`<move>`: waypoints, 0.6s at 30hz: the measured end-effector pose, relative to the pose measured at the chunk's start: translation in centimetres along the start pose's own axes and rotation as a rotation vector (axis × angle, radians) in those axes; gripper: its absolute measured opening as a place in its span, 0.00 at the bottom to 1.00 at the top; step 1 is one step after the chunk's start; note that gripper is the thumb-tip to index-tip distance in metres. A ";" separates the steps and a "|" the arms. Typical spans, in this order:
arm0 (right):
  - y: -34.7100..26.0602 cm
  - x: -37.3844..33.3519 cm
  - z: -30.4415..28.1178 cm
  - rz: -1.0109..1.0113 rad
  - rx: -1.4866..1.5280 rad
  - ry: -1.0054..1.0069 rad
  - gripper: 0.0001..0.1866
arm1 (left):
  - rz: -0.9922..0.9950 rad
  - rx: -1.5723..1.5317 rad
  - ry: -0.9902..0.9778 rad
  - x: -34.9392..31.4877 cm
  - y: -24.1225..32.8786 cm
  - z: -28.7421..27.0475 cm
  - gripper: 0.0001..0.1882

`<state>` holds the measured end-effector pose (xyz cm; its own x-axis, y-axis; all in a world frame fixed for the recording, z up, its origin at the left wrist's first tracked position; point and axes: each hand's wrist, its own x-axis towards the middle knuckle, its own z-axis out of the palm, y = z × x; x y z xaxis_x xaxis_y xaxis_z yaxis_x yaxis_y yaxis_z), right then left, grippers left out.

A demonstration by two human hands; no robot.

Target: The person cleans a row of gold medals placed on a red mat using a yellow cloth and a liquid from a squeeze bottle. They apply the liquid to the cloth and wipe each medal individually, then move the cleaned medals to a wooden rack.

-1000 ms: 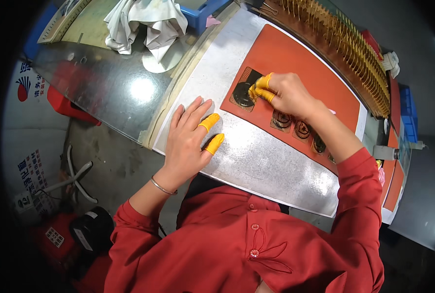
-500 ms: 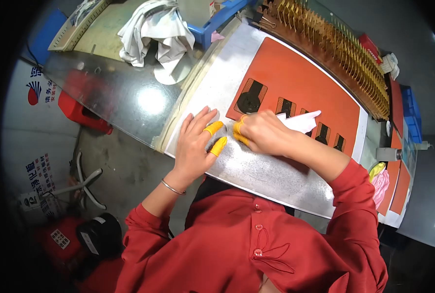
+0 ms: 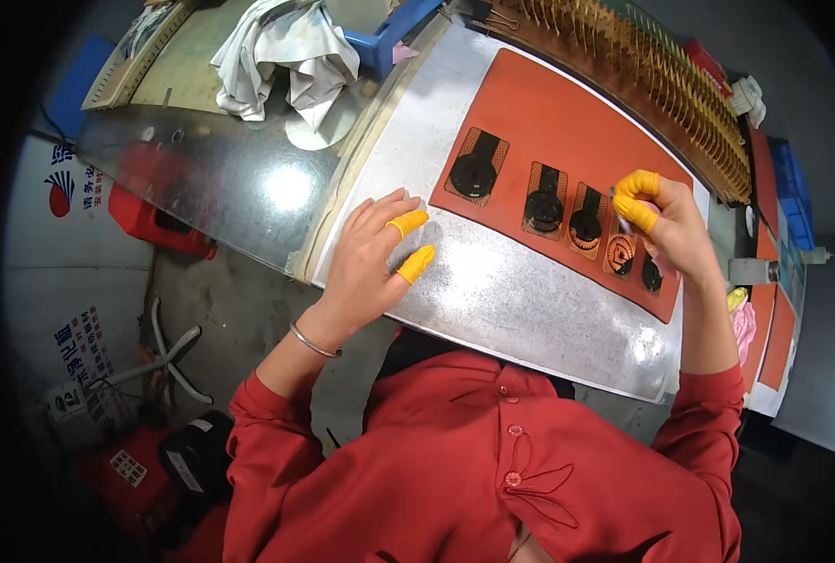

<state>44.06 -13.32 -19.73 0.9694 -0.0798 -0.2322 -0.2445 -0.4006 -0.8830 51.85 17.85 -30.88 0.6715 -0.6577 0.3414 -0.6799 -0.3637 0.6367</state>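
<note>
My left hand rests on the shiny pale sheet, fingers spread, with yellow finger cots on the thumb and forefinger. It holds nothing. Over the right end of the orange mat, my right hand is pinched closed, also in yellow cots. A pale pink cloth shows between its fingers and palm, mostly hidden. Below it, a row of flat black-and-copper mesh pieces lies on the mat: the largest piece at the left, smaller ones toward the right. One piece near my right hand shows a bright copper round pattern.
A rack of brass-coloured upright parts runs along the far edge. White cloth lies at the far left beside a blue frame. A grey bottle and pink cloth are at the right.
My right hand has moved right and away from my left hand, carrying the cloth from the mat's near-left corner to its right end. The left hand stays nearly in place.
</note>
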 end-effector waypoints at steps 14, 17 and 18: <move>1.9 11.4 6.3 -0.358 -0.632 -0.089 0.10 | 0.024 0.197 -0.103 0.2 0.2 0.5 0.23; 1.1 12.7 5.8 -0.318 -0.425 -0.100 0.09 | -0.025 0.037 -0.050 0.5 0.1 -0.2 0.23; 0.7 13.1 5.6 -0.316 -0.182 -0.098 0.10 | -0.069 -0.094 -0.003 0.6 -0.2 -0.8 0.22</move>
<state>56.46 -9.53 -25.71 0.9874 0.1581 -0.0058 0.0829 -0.5478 -0.8325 52.65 18.01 -30.27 0.7144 -0.6355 0.2928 -0.6017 -0.3445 0.7206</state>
